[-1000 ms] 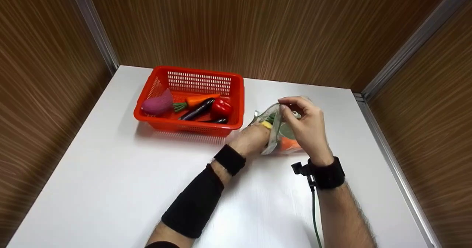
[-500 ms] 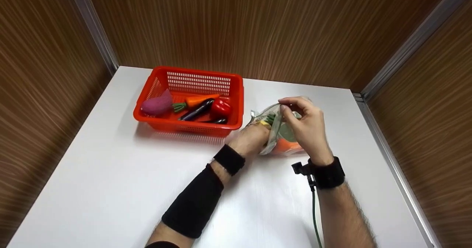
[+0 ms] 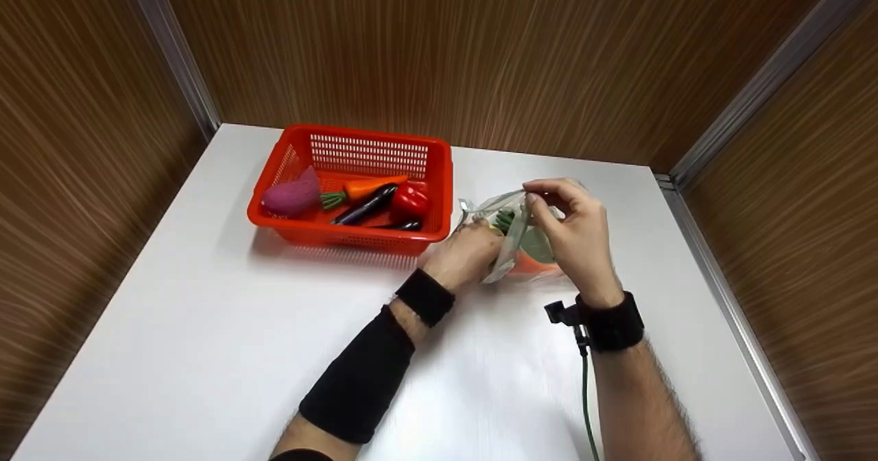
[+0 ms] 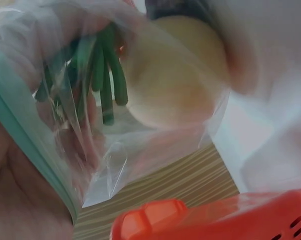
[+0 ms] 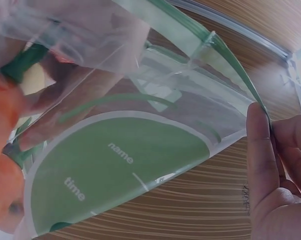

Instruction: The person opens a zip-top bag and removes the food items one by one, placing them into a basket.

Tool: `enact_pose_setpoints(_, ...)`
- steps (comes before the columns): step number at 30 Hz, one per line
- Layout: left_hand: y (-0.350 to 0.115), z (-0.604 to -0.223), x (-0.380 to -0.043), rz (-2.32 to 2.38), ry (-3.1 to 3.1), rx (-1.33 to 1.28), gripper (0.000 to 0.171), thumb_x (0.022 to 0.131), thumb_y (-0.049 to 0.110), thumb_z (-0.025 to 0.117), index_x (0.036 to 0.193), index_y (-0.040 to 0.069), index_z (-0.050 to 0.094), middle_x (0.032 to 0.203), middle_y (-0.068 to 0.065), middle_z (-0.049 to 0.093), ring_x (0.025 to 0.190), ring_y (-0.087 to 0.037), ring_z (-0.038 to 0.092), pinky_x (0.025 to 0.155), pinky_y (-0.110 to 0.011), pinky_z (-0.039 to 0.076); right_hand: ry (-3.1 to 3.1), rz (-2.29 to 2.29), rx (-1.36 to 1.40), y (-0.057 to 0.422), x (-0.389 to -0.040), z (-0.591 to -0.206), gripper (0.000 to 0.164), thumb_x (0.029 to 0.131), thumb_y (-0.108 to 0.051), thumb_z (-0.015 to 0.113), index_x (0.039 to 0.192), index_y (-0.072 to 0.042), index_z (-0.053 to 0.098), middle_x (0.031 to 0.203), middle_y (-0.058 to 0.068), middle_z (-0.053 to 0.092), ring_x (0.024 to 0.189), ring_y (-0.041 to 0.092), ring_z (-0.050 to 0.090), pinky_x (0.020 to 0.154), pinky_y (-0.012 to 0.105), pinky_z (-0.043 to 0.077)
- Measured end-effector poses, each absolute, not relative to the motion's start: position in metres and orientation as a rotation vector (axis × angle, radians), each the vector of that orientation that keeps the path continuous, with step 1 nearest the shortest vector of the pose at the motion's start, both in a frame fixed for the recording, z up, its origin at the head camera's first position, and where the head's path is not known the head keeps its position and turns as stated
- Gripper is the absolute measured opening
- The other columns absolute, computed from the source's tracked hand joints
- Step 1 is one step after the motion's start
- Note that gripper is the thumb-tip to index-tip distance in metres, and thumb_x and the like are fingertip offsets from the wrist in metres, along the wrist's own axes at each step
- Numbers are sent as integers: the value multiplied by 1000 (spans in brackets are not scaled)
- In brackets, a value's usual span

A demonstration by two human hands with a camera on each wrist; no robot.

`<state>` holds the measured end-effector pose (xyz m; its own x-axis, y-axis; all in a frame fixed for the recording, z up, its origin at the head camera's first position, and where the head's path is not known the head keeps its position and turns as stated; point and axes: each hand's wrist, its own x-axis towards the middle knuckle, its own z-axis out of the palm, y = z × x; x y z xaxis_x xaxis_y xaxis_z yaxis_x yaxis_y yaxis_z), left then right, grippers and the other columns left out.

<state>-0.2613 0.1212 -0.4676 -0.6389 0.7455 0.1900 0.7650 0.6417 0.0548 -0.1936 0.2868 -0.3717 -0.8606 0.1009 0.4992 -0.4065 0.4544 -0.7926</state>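
Note:
A clear zip bag (image 3: 509, 245) with a green label (image 5: 120, 165) lies on the white table, its mouth spread apart. My right hand (image 3: 576, 231) pinches the zip edge between thumb and fingertips. My left hand (image 3: 466, 252) reaches into the bag's mouth. Its fingers show only blurrily through the plastic in the left wrist view, close to some green stalks (image 4: 108, 75); whether they grip anything is unclear. Beside the stalks sits a pale yellow round thing (image 4: 178, 75), with something dark (image 4: 178, 7) behind it. Orange vegetables (image 5: 3, 120) fill the bag's other end.
Left of the bag stands a red plastic basket (image 3: 357, 236). Inside lie a purple sweet potato (image 3: 293, 195), a carrot (image 3: 370, 186), an eggplant (image 3: 365, 205), a red bell pepper (image 3: 410, 202) and another dark, shiny piece (image 3: 408, 226). Wood-grain panels (image 3: 439, 56) enclose the table.
The left corner of the bag's mouth has shifted left, widening the opening. My right hand has moved slightly right with the zip edge. Less of the yellow thing shows beside my left hand.

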Motion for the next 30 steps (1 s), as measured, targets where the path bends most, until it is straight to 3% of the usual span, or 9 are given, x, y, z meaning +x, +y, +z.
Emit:
enact_pose_setpoints(3, 118, -464, -262, -378, -2709, -1257, 12, 109, 18, 79, 101, 22, 87, 98, 0, 87, 103, -25, 84, 90, -42, 71, -2212, 1385, 267, 288, -194, -372, 17, 109, 2, 76, 121, 1, 87, 116, 2, 80, 116, 18, 82, 94, 15, 66)
enact_pose_setpoints(8, 115, -458, -264, -414, -2627, -1266, 12, 110, 28, 82, 103, 25, 90, 99, 3, 90, 106, -25, 84, 96, -42, 69, -2207, 1380, 267, 288, -195, -372, 16, 110, 2, 75, 121, 2, 87, 115, 3, 80, 116, 18, 82, 93, 14, 67)
enact_pose_setpoints(12, 111, -455, -265, -417, -2538, -1250, 9, 104, 23, 84, 109, 28, 90, 100, 8, 91, 109, -23, 83, 102, -39, 65, -2211, 1376, 260, 289, -195, -372, 17, 110, 3, 75, 122, 3, 87, 116, 6, 80, 114, 17, 82, 89, 15, 67)
enact_pose_setpoints(17, 106, -452, -264, -283, -2469, -1196, 27, 94, 10, 87, 111, 31, 90, 98, 7, 90, 114, -25, 77, 102, -40, 61, -2210, 1376, 241, 290, -195, -372, 18, 110, 3, 73, 121, 2, 87, 115, 8, 80, 112, 13, 81, 87, 14, 67)
enact_pose_setpoints(23, 101, -439, -265, -371, -2489, -1227, 20, 100, 8, 84, 108, 26, 88, 109, 7, 89, 112, -23, 83, 95, -40, 70, -2198, 1413, 247, 291, -195, -372, 18, 110, 3, 73, 123, 4, 86, 118, 18, 79, 111, 1, 80, 84, 16, 68)
enact_pose_setpoints(30, 87, -422, -265, -524, -2521, -1262, 19, 108, 22, 81, 124, 27, 91, 117, 3, 88, 111, -24, 84, 98, -40, 72, -2197, 1425, 245, 292, -194, -371, 19, 111, 4, 72, 124, 5, 85, 119, 20, 78, 110, 0, 80, 83, 17, 69)
